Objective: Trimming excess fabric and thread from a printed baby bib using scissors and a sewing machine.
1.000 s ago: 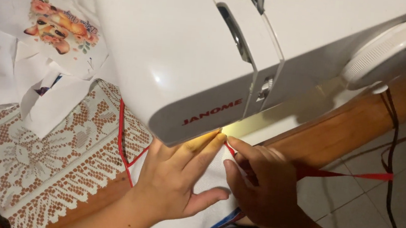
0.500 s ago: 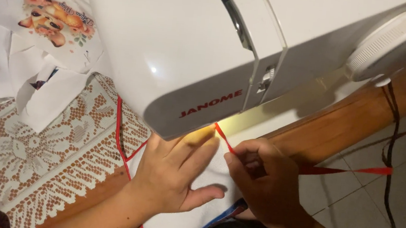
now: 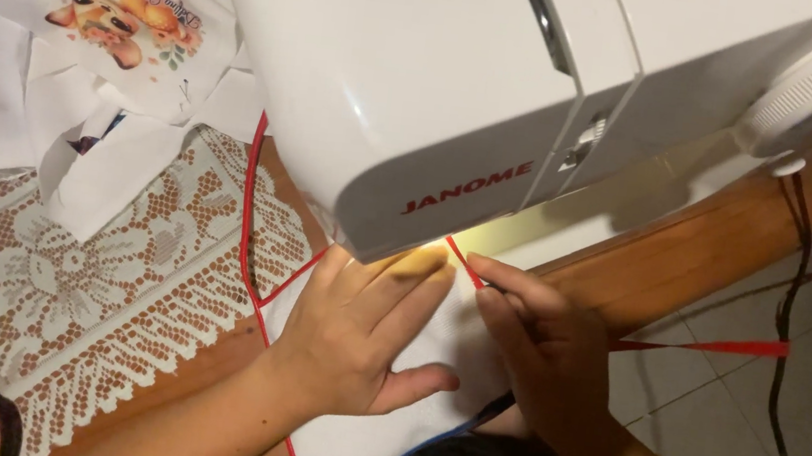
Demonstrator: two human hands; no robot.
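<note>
From the head view, the left hand (image 3: 354, 338) lay flat and open on the white fabric (image 3: 442, 363) at six o'clock of the sewing machine (image 3: 421, 89). The right hand (image 3: 549, 349) pinched the red ribbon (image 3: 463, 261) against it; trimmed edge trailed at nine o'clock, loose ribbon at three o'clock remained.

Both forearms are showing bare up to the lower edge of the view, with no sleeve reaching into sight. The left hand (image 3: 364, 339) and the right hand (image 3: 548, 359) are wearing no gloves. The fingers are showing short, plain nails. Whether a ring or a watch is being worn cannot be told from this angle.
</note>
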